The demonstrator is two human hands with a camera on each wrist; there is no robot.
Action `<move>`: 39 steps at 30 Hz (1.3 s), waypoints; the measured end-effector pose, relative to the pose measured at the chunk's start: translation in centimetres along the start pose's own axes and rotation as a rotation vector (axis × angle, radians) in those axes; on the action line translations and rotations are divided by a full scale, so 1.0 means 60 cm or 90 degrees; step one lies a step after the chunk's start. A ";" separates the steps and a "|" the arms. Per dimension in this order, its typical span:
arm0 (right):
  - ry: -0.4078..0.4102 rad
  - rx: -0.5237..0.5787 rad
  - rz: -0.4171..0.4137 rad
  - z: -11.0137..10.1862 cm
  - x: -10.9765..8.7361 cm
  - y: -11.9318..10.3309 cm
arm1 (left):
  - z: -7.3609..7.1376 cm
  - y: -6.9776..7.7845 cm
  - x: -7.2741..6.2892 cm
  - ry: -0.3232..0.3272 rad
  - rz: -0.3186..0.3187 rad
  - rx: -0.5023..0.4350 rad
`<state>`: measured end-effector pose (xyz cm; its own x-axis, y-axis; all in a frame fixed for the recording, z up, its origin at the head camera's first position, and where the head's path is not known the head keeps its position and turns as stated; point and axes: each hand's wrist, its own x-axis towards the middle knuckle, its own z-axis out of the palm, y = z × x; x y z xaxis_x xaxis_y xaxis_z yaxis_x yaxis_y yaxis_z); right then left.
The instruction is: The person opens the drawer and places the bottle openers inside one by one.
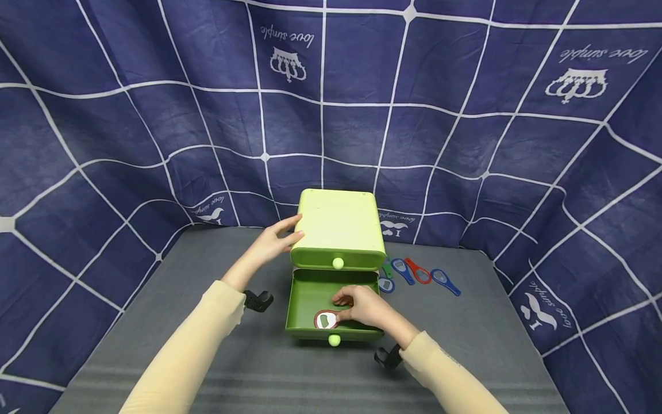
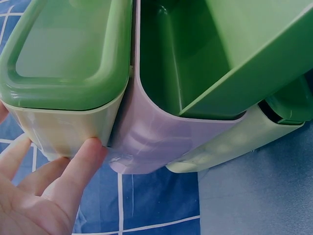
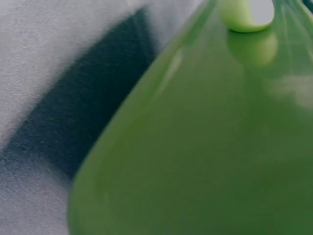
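Observation:
A small drawer cabinet (image 1: 338, 221) has a yellow-green top tier. Its lower green drawer (image 1: 297, 299) is pulled out. My right hand (image 1: 364, 306) reaches into that drawer and pinches the handle end of a red-rimmed magnifying glass (image 1: 326, 319), whose round, partly white head lies low in the drawer. My left hand (image 1: 271, 241) rests its fingertips on the cabinet's left side, fingers spread and fairly straight. In the left wrist view, the left fingertips (image 2: 90, 147) touch the pale wall of the top tier. The right wrist view shows the drawer front (image 3: 195, 137) and its knob (image 3: 247, 14); the hand is hidden there.
Right of the cabinet on the grey table (image 1: 217, 368) lie a red magnifying glass (image 1: 418, 270), several blue ones (image 1: 445, 282) and a green one (image 1: 387, 268) partly behind the cabinet. A blue checked curtain (image 1: 362, 132) hangs behind and at both sides.

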<state>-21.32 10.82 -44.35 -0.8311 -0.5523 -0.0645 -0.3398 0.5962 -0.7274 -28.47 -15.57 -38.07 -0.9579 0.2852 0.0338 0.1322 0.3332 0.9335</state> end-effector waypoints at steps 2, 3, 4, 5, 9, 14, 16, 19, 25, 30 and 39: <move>0.000 0.002 -0.005 -0.008 -0.006 -0.001 | 0.000 0.000 0.000 0.001 0.000 0.002; -0.001 0.014 -0.006 -0.013 -0.010 -0.002 | 0.000 0.000 0.000 0.002 -0.001 0.003; -0.002 0.031 -0.009 -0.020 -0.015 -0.002 | 0.000 0.000 0.000 0.003 -0.003 0.005; -0.002 0.053 -0.013 -0.028 -0.020 -0.002 | 0.000 -0.001 0.000 0.002 -0.004 0.006; 0.010 0.144 -0.040 -0.066 -0.046 0.006 | 0.001 0.000 0.000 0.002 -0.004 0.006; 0.040 0.220 -0.059 -0.117 -0.078 0.032 | 0.000 0.000 0.000 0.006 -0.007 0.003; 0.053 0.233 -0.056 -0.135 -0.087 0.050 | 0.000 -0.001 0.000 0.006 -0.009 0.004; 0.081 0.245 -0.025 -0.154 -0.092 0.085 | 0.001 -0.001 -0.001 0.003 -0.008 0.004; 0.185 0.314 0.084 -0.139 -0.066 0.162 | 0.004 0.001 -0.003 0.003 -0.010 -0.001; 0.296 0.299 0.172 -0.100 -0.031 0.205 | 0.005 0.002 -0.004 0.005 -0.014 0.000; 0.339 0.102 0.222 -0.050 0.011 0.236 | 0.006 0.000 -0.005 0.006 -0.005 -0.003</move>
<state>-27.99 20.67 -52.66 -0.9989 0.0459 0.0017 0.0249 0.5717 -0.8201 -28.07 -15.31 -38.20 -0.9614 0.2736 0.0305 0.1241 0.3317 0.9352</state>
